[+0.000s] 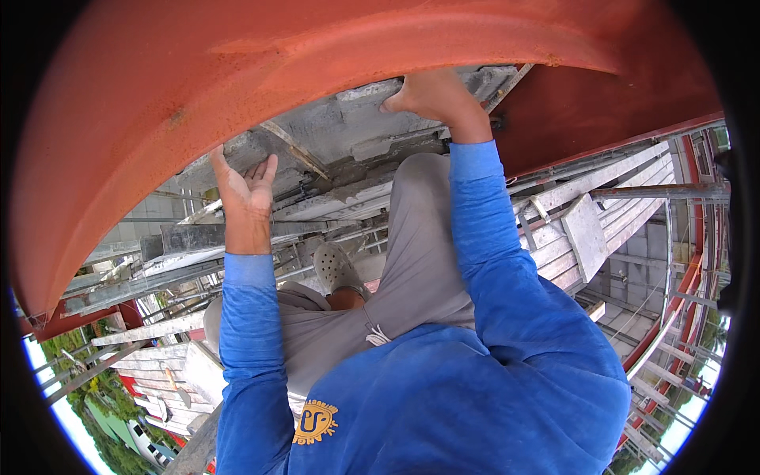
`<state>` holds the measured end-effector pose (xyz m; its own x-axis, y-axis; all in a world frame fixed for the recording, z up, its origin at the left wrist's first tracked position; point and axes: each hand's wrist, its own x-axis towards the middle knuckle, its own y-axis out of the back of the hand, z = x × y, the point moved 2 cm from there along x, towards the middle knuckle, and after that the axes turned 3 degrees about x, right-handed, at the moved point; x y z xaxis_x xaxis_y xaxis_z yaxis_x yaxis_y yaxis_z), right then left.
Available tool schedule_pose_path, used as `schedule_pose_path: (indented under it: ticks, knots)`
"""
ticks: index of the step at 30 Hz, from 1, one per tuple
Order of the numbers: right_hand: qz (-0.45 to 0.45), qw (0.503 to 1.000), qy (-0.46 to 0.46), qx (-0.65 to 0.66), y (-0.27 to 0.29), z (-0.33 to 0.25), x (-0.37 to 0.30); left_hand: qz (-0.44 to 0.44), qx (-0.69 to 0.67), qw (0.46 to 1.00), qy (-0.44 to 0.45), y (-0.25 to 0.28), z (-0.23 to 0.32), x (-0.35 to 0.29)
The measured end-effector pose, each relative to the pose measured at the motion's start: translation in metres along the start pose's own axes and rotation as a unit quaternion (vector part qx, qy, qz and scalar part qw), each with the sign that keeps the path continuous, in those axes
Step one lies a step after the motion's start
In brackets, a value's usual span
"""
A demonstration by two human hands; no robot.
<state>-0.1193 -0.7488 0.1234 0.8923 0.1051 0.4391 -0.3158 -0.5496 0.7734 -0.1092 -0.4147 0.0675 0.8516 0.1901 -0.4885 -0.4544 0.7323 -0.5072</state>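
A red-painted curved beam (380, 47) spans the top of the view, close above both hands. My left hand (249, 186) is raised palm up below its lower edge, fingers apart, nothing in the palm; one digit reaches the beam's edge. My right hand (435, 95) reaches up at that same edge, its thumb stretched out to the left against grey concrete. The beam hides the other right fingers, so I cannot see what they hold or touch. Rough grey concrete (348, 127) lies between the hands, with a thin wooden strip (294, 149) beside my left hand.
I am crouched, a grey clog (336, 267) on one foot. Wooden scaffold planks (633, 194) run to the right, with a loose board (586, 237) on them. Metal scaffold tubes (661, 191) cross there. At lower left are a trowel (178, 388), more planks (150, 366) and a drop to greenery.
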Motion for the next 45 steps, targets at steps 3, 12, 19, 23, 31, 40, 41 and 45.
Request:
schedule_pose_path:
  ticks: [3, 12, 19, 23, 31, 40, 41, 45]
  knots:
    - [0.045, 0.998, 0.027, -0.026, -0.005, -0.007, -0.006, -0.024, 0.018, 0.999, 0.013, 0.003, 0.006, 0.002]
    - [0.251, 0.968, 0.01, -0.014, -0.016, -0.019, -0.028, -0.006, 0.027, 1.0, 0.011, -0.006, 0.013, -0.01]
    - [0.417, 0.519, -0.438, 0.603, -0.063, 0.015, -0.08, -0.016, 0.021, 1.0, -0.002, -0.012, 0.009, -0.012]
    - [0.509, 0.398, -0.466, 0.605, -0.068, 0.054, -0.099, -0.011, 0.017, 1.0, 0.0, -0.003, 0.012, -0.004]
    - [0.374, 0.632, -0.519, 0.437, -0.016, 0.157, -0.112, 0.004, 0.032, 0.999, -0.007, -0.007, 0.01, -0.005]
    - [0.38, 0.571, -0.446, 0.576, -0.039, 0.198, -0.101, 0.066, 0.006, 0.998, -0.003, -0.006, 0.0, 0.001]
    - [0.394, 0.568, -0.436, 0.576, -0.044, 0.192, -0.1, 0.06, 0.004, 0.998, -0.01, -0.003, 0.0, 0.001]
    - [0.435, 0.555, -0.394, 0.589, -0.038, 0.178, -0.09, -0.008, 0.026, 0.999, -0.039, 0.004, 0.002, 0.004]
